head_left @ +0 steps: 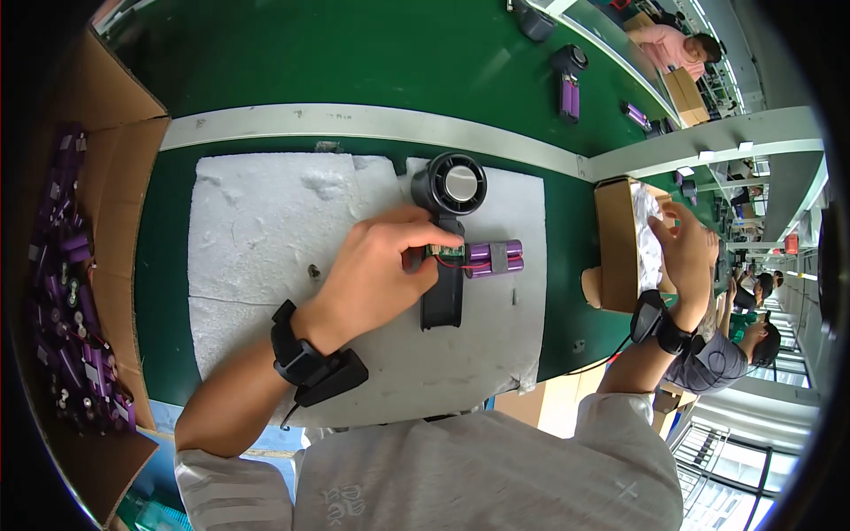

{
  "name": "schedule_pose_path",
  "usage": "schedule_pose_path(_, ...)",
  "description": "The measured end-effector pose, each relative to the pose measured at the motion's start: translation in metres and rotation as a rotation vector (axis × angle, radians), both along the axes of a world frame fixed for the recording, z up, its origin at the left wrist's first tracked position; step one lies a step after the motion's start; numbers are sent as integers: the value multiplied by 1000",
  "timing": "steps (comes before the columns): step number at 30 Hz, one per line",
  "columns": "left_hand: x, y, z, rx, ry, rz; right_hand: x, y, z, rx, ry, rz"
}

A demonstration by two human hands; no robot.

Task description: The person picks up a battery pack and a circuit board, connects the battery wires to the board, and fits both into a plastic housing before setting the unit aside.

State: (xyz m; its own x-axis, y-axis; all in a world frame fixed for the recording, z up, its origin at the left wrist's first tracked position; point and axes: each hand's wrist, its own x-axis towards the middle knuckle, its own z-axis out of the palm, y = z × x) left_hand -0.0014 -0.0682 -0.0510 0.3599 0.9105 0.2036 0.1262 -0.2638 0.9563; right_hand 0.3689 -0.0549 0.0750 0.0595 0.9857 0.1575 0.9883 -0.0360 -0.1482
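Observation:
A black handheld fan [441, 301] lies with its handle casing opened on a white foam pad, its round head [459, 184] at the far end. My left hand [376, 265] is closed at the fan's neck, thumb and index finger pinching a small green circuit board [446, 251]. Red wires run from the board to a purple battery pack [496, 257] just right of the casing. My right hand [688, 257] is over a small cardboard box [617, 243] lined with white plastic [647, 234]. Its fingers are curled at the lining, and whatever they hold is hidden.
The foam pad [257, 257] covers much of the green bench. At the left stands a large cardboard box [124, 239] with several purple battery packs [75, 292]. Beyond a white rail [354, 124] lie more fan parts [569, 93]. Other people [677, 49] sit farther off at the right.

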Motion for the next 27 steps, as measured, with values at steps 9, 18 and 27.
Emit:
schedule_pose_path(9,-28,-1,11,-3,40,43,-140,232,-8,99,135,376)
schedule_pose_path(18,-54,-18,17,20,-28,-11,-16,420,-111,19,36,151)
schedule_pose_path(27,-51,-25,8,69,-31,46,-106,300,-55,-321,271,-104)
